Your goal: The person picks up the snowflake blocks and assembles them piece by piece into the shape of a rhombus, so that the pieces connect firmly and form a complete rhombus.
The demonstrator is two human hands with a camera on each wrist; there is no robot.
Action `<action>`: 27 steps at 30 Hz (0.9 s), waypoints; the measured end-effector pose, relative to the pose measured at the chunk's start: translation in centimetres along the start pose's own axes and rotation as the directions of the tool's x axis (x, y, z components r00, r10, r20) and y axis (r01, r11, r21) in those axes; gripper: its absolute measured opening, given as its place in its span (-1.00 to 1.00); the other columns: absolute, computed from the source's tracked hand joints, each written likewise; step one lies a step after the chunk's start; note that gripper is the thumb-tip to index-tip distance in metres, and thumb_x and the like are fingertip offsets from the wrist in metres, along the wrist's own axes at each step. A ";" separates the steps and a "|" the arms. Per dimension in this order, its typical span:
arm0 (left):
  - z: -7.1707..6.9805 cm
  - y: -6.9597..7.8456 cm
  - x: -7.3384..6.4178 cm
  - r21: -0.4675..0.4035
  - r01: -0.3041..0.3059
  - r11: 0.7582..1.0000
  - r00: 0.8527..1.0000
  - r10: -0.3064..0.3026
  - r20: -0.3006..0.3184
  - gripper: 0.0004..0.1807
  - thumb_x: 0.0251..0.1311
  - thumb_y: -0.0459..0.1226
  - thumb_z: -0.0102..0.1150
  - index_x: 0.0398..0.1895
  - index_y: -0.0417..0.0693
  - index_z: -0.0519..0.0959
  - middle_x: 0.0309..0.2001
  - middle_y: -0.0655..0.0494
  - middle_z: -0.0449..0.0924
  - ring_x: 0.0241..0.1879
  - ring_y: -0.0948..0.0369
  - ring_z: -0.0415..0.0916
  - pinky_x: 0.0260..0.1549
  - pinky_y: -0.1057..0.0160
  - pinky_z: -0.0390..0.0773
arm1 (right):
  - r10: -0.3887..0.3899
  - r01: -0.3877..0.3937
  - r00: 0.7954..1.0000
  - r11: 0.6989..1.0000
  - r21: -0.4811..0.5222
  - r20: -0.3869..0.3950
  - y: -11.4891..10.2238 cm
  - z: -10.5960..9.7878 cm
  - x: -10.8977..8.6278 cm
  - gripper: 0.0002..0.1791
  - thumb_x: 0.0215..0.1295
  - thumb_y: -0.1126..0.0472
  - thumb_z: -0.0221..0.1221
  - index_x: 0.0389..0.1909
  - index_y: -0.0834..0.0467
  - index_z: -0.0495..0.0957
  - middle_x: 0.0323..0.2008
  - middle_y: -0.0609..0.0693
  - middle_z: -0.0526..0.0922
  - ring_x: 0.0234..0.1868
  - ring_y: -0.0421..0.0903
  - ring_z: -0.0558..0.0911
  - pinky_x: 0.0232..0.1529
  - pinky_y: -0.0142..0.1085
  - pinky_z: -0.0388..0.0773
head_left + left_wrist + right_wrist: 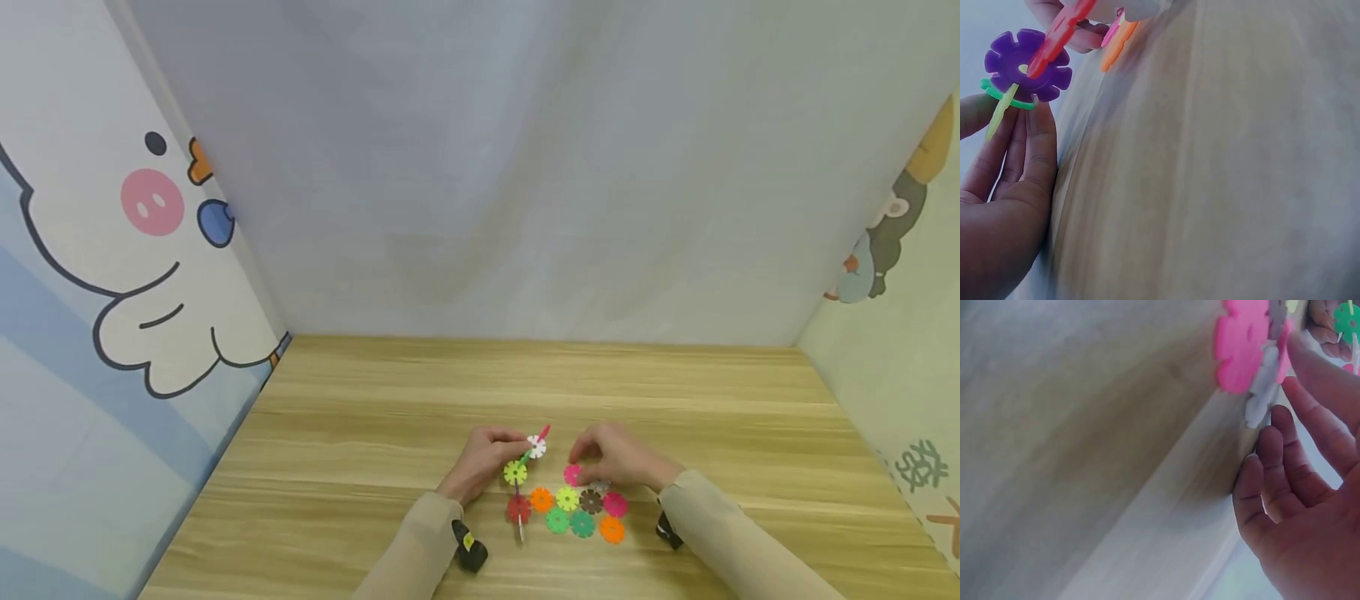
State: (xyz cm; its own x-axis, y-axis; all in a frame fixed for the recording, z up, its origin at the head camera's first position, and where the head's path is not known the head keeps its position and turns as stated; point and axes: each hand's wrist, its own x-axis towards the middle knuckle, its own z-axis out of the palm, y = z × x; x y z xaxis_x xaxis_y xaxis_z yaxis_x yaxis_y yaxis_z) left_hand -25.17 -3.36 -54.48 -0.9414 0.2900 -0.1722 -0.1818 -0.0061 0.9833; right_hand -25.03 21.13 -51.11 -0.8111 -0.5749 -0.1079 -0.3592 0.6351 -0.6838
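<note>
- We've got a pale cloth (480,167) along the far side, wood-grain tabletop (337,467) in front.
- Left hand (487,458): pinching a green disc (524,458) that's part of the chain.
- Right hand (617,455): thumb and finger pinching a pink disc (572,476), right of the chain.
- Chain (515,476): slotted discs linked edgewise, running near to far.
- Loose discs (562,500): we see orange, yellow, brown, pink, green, lying flat, right of the chain's near end.
</note>
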 end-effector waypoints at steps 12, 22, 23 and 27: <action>0.0 -0.4 0.3 -0.028 0.002 1.000 1.000 -0.002 0.004 -0.82 0.06 -0.34 0.34 -0.32 -0.32 0.67 -0.30 -0.04 0.64 -0.31 0.16 0.52 -0.28 0.28 0.54 | 0.041 -0.041 0.999 0.999 0.006 -0.001 0.1 0.3 0.2 -0.80 0.03 0.30 0.40 -0.32 0.09 0.60 -0.35 -0.14 0.58 -0.28 -0.14 0.52 -0.17 -0.16 0.52; 0.0 -0.2 0.1 -0.060 0.010 0.998 1.000 -0.010 0.010 -0.82 0.06 -0.36 0.32 -0.32 -0.35 0.65 -0.30 -0.06 0.63 -0.33 0.16 0.52 -0.30 0.29 0.55 | 0.081 -0.066 0.991 0.988 0.137 -0.107 0.4 0.5 0.6 -0.89 0.16 0.33 0.30 -0.32 0.17 0.57 -0.40 -0.09 0.59 -0.35 -0.13 0.55 -0.29 -0.33 0.55; 0.0 -0.2 0.1 -0.059 0.012 0.998 1.000 -0.012 0.008 -0.82 0.06 -0.36 0.32 -0.32 -0.35 0.65 -0.31 -0.06 0.63 -0.33 0.16 0.52 -0.29 0.29 0.54 | 0.083 -0.066 0.989 0.988 0.142 -0.119 0.4 0.5 0.6 -0.90 0.16 0.33 0.30 -0.33 0.17 0.57 -0.40 -0.08 0.59 -0.35 -0.13 0.56 -0.28 -0.33 0.55; 0.0 -0.2 0.2 -0.048 0.016 0.999 1.000 -0.016 -0.002 -0.83 0.07 -0.37 0.31 -0.31 -0.36 0.65 -0.32 -0.05 0.63 -0.32 0.16 0.51 -0.28 0.28 0.54 | 0.079 -0.052 0.982 0.986 0.157 -0.170 0.3 0.4 0.8 -0.89 0.15 0.36 0.30 -0.30 0.23 0.58 -0.39 -0.05 0.60 -0.36 -0.12 0.57 -0.28 -0.30 0.57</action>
State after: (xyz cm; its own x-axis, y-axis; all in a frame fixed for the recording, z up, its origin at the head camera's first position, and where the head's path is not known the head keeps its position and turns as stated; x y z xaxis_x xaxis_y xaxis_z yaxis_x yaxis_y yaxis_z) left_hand -25.29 -3.26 -54.73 -0.9389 0.2885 -0.1879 -0.2100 -0.0474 0.9766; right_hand -25.59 20.64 -51.66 -0.9035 -0.4268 -0.0379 -0.2390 0.5753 -0.7822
